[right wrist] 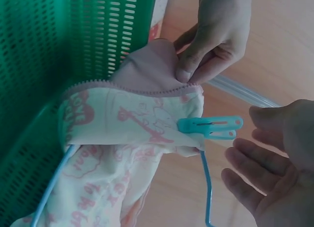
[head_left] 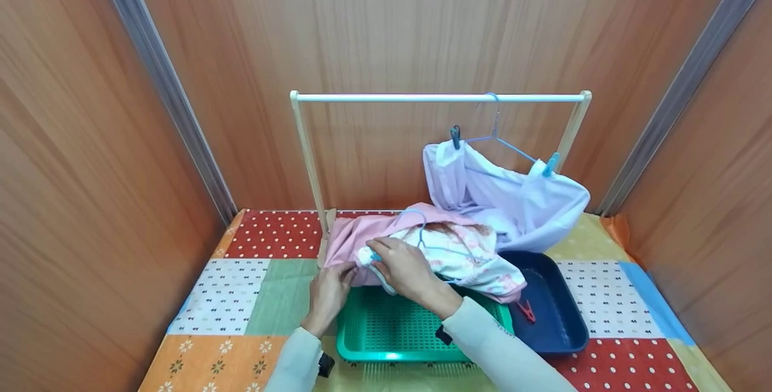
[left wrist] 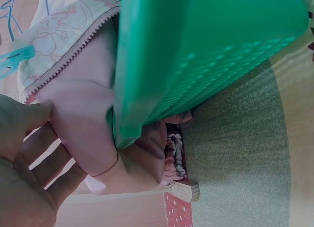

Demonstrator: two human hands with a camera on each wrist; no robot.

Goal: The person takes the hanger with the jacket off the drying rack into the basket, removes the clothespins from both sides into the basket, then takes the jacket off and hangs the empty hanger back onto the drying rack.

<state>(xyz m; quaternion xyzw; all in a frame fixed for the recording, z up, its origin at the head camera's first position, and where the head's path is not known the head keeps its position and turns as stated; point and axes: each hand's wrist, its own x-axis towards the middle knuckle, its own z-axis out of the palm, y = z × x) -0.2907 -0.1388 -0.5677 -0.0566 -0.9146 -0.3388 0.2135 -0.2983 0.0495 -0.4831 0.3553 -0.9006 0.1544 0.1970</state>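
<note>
A pink zip jacket (head_left: 356, 238) with a white printed lining lies across the back of the green basket. Part of its zippered edge is folded over a blue wire hanger (right wrist: 208, 187). A turquoise clothespin (right wrist: 194, 125) clamps this fold near the hanger's end. Between thumb and fingers, my left hand (head_left: 329, 292) pinches the pink cloth beside the zipper. My right hand (right wrist: 282, 163) is beside the clothespin's handles, fingers spread and apart from it in the right wrist view.
The green basket (head_left: 392, 356) stands in front, with a navy tray (head_left: 561, 313) holding a red clothespin (head_left: 526, 312) to its right. Behind is a white rack bar (head_left: 386, 98). From it hangs a lilac garment (head_left: 512, 211), clipped to another hanger. Wood-look panels enclose the patchwork cloth.
</note>
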